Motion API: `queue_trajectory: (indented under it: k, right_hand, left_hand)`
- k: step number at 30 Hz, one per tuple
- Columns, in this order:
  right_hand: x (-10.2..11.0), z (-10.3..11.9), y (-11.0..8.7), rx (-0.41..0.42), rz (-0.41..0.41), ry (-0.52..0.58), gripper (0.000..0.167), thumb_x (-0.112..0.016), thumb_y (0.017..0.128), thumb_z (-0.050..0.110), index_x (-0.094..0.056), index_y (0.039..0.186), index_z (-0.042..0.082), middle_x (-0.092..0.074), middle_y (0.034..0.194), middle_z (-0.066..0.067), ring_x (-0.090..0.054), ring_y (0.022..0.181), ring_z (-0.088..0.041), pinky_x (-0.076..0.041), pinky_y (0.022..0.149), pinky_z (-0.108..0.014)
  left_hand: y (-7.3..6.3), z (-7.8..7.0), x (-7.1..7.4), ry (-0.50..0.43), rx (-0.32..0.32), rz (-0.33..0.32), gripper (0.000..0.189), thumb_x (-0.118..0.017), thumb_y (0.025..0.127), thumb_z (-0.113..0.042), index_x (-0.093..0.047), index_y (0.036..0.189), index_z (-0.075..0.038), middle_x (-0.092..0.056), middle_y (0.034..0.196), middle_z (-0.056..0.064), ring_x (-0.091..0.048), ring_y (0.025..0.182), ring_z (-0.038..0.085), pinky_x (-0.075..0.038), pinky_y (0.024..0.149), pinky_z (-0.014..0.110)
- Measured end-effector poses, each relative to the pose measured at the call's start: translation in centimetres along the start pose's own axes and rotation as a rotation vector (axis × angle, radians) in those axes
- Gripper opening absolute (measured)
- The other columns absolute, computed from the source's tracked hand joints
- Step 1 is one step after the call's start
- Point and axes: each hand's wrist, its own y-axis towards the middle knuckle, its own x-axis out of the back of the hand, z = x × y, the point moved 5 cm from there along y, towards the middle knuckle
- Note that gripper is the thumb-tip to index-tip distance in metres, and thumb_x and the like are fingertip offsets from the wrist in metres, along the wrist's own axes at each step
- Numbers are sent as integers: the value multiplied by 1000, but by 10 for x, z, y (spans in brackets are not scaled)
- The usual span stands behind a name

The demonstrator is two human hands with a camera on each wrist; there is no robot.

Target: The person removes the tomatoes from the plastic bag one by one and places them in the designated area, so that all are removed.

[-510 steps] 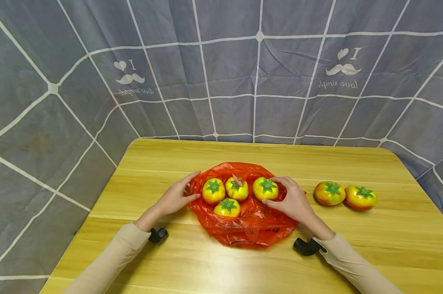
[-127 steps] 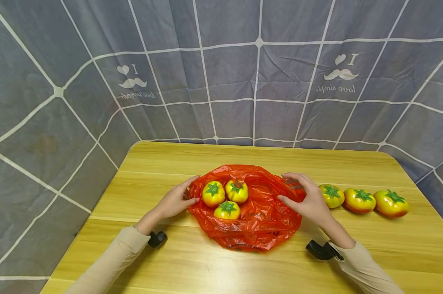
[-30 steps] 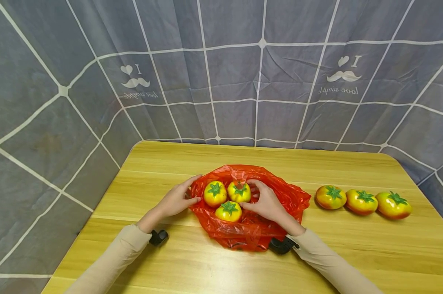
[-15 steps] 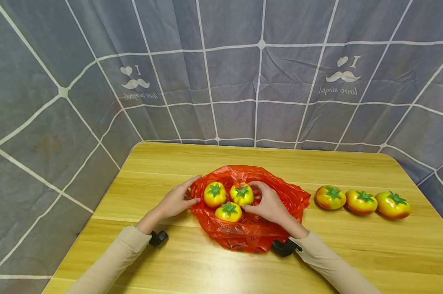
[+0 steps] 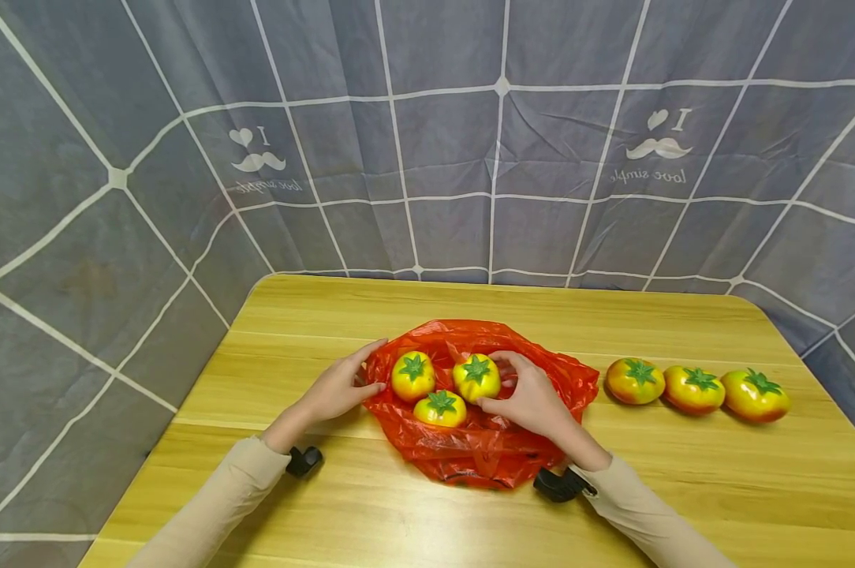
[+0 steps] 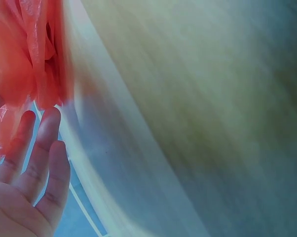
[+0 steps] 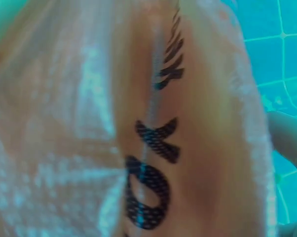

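Note:
In the head view, an open red plastic bag [image 5: 484, 450] lies on the table with three tomatoes in it, yellow and reddish, each with a green star-shaped top. My right hand [image 5: 530, 398] grips the right-hand tomato [image 5: 474, 388] between thumb and fingers. The left tomato [image 5: 412, 386] and the front tomato [image 5: 438, 416] rest close beside it. At the bag's left rim my left hand [image 5: 333, 388] touches the plastic; its fingers look fairly straight in the left wrist view. Printed plastic [image 7: 188, 148] fills most of the right wrist view and hides the gripped tomato.
A row of three more tomatoes, left [image 5: 635, 381], middle [image 5: 693, 390] and right [image 5: 756, 395], stands on the wooden table [image 5: 427, 528] to the right of the bag. A grey curtain [image 5: 442, 142] with white lines hangs behind and at the sides.
Since 17 seconds ago a fourth tomato has left the bag, and three now stand outside. In the last second my right hand has drawn its gripped tomato rightward. The left hand stays put.

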Motion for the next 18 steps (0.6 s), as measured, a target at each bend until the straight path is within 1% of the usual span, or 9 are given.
queue_trajectory:
  k: [3, 7, 11, 18]
  right_hand:
    - [6, 2, -3, 1, -13, -16, 66, -83, 71, 28, -54, 126, 7, -62, 120, -10, -63, 102, -24, -54, 86, -40]
    - [14, 5, -7, -1, -26, -5, 65, -82, 72, 27, -53, 127, 7, -61, 122, -12, -62, 104, -26, -54, 88, -41]
    - [21, 8, -10, -8, -27, 36, 65, -82, 73, 26, -52, 128, 7, -60, 122, -13, -63, 103, -27, -55, 87, -40]
    - [35, 14, -15, 10, -55, 39, 66, -83, 72, 23, -53, 128, 7, -60, 122, -14, -64, 101, -29, -55, 85, -42]
  left_hand:
    - [0, 0, 0, 4, 3, 0, 68, -68, 89, -19, -35, 148, -10, -63, 120, 15, -60, 81, 12, -51, 75, 31]
    - [0, -1, 0, 6, 5, -1, 68, -68, 89, -19, -35, 148, -10, -62, 122, 15, -60, 82, 12, -52, 76, 31]
    - [0, -1, 0, 3, 6, -3, 68, -68, 89, -19, -35, 148, -10, -61, 125, 15, -60, 82, 13, -52, 77, 32]
    - [1, -2, 0, -3, 5, -6, 68, -68, 89, -18, -35, 148, -8, -60, 126, 16, -60, 82, 13, -52, 76, 32]
